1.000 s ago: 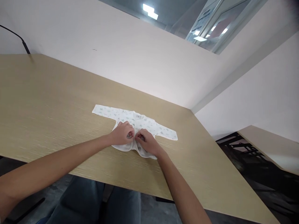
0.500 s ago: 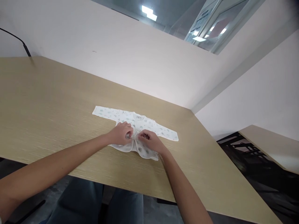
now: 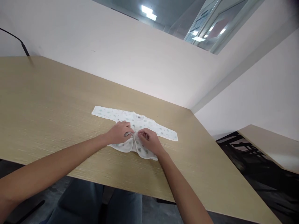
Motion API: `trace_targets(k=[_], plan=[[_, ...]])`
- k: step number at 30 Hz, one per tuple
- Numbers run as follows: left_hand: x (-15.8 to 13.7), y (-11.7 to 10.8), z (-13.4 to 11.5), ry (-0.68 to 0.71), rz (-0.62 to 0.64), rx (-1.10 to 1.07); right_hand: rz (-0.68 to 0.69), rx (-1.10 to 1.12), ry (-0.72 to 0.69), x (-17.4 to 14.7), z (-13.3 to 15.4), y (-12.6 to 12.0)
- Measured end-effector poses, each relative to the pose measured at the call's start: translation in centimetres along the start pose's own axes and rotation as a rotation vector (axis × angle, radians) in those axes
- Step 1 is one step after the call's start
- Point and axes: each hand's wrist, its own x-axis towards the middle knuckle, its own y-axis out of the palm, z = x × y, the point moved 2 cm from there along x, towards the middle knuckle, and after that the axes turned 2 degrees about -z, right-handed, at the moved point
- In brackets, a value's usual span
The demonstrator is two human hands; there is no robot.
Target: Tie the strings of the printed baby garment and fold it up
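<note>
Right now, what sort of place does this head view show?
Probably an office or workroom: a flat, pale wood-grain table against a smooth white wall, and a wide clear-glass window above, showing bright white rectangular lights.

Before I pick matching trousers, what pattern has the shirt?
The shirt is white with small scattered prints, some greenish; best in the head view.

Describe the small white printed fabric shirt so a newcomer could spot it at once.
Find the wide, pale wood-grain table below the white wall. Around its middle, beneath the person's bare left hand and bare right hand, lies the small white fabric shirt. Its outspread long sleeves and scattered print set it apart from the plain table.
</note>
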Motion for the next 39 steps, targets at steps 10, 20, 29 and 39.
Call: trace_targets(k=[10, 20, 29, 39], plan=[[0.0, -0.1, -0.4, 0.029, 0.01, 0.065, 0.055, -0.016, -0.126, -0.2, 0.6, 0.5], [-0.1, 0.3, -0.1, 0.028, -0.013, 0.026, 0.335, 0.078, 0.091, -1.1, 2.2, -1.7], [-0.2, 0.2, -0.1, 0.056, -0.004, 0.047, 0.52, 0.071, 0.174, -1.7, 3.1, -1.0], [0.4, -1.2, -0.3, 0.024, -0.069, -0.064, 0.79, 0.369, 0.295, -2.0, 3.9, -2.1]])
